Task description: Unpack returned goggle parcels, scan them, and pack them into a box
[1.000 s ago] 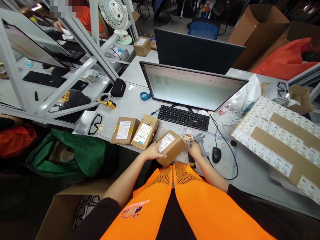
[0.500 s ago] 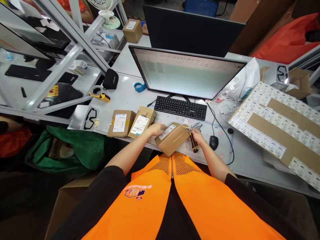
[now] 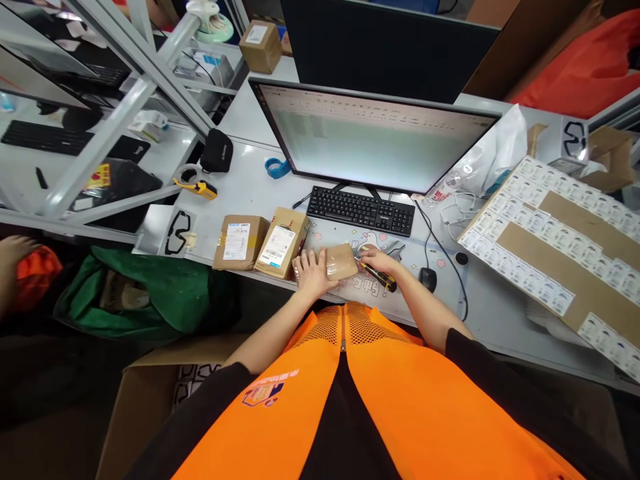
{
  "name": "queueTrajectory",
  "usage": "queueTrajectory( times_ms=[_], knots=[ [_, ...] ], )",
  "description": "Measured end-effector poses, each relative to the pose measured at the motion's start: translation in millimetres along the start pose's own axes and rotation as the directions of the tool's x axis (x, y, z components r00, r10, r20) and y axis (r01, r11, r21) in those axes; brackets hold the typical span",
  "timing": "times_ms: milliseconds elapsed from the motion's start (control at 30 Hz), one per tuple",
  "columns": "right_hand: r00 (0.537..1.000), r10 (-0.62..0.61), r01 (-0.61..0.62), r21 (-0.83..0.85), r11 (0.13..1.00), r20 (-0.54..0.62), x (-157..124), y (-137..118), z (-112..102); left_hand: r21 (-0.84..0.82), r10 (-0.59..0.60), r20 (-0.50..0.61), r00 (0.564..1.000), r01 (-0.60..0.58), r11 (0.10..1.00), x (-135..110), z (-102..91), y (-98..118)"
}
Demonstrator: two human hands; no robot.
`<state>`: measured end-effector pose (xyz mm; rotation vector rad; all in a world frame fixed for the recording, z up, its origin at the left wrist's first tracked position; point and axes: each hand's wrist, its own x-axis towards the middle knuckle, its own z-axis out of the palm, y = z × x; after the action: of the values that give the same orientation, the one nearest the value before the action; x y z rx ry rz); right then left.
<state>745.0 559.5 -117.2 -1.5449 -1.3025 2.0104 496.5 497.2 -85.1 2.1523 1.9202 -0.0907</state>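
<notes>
A small brown cardboard box [image 3: 342, 261] lies on the desk in front of me, clear tape shining on its top face. My left hand [image 3: 312, 272] presses on the box's left part with its fingers spread. Closed around a black and yellow utility knife [image 3: 381, 277] is my right hand [image 3: 376, 261], at the box's right end. The knife's tip is too small to make out against the box edge. Two labelled parcels stand to the left, a wider carton [image 3: 237, 243] and a narrower carton [image 3: 283, 244] nearest my left hand.
Behind the box are a keyboard [image 3: 360, 211] and a monitor [image 3: 375, 137]. A mouse [image 3: 428, 280] with its cable lies right, beside a large cardboard sheet of labels [image 3: 530, 247]. Tape dispenser [image 3: 196, 184] and blue tape roll [image 3: 277, 168] sit left. An open carton [image 3: 135, 400] stands below.
The box has gone from tilted at the desk edge to lying on the desk. My left hand has shifted from its side onto its top. The knife has swung toward the box's right end.
</notes>
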Motion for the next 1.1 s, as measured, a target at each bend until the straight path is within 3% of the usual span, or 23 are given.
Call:
queueTrajectory(
  times_ms=[167, 267, 567, 667, 833, 967, 1100],
  knots=[
    [0.996, -0.016, 0.019, 0.038, 0.999, -0.082, 2.7, -1.1, 3.4, -0.012, 0.318, 0.049, 0.947, -0.317, 0.948, 22.8, -8.4, -21.7],
    [0.995, -0.031, 0.034, 0.019, 0.999, -0.099, 1.8, -1.0, 4.8, -0.019, 0.392, 0.030, 0.920, -0.391, 0.920, 27.4, -3.7, -28.0],
    [0.997, -0.071, 0.062, -0.190, 0.980, -0.043, -31.2, 24.0, 32.4, -0.022, 0.419, -0.034, 0.907, -0.420, 0.907, 35.0, 11.7, -39.8],
    [0.998, -0.038, 0.028, -0.159, 0.987, -0.057, -41.3, 27.6, 35.1, -0.037, 0.407, -0.052, 0.912, -0.409, 0.912, 35.1, 14.6, -40.5],
    [0.965, -0.126, 0.080, -0.201, 0.976, -0.229, -26.4, 5.9, 20.4, -0.045, 0.414, -0.074, 0.907, -0.417, 0.908, 33.9, 15.5, -41.2],
    [0.962, -0.185, 0.115, -0.319, 0.941, -0.201, -9.0, -11.0, 14.1, -0.047, 0.403, -0.073, 0.912, -0.407, 0.912, 32.4, 14.7, -40.4],
    [0.970, -0.191, 0.131, -0.339, 0.932, -0.150, -7.0, -12.4, 15.3, -0.036, 0.392, -0.070, 0.917, -0.395, 0.918, 31.7, 15.2, -38.6]
  ],
)
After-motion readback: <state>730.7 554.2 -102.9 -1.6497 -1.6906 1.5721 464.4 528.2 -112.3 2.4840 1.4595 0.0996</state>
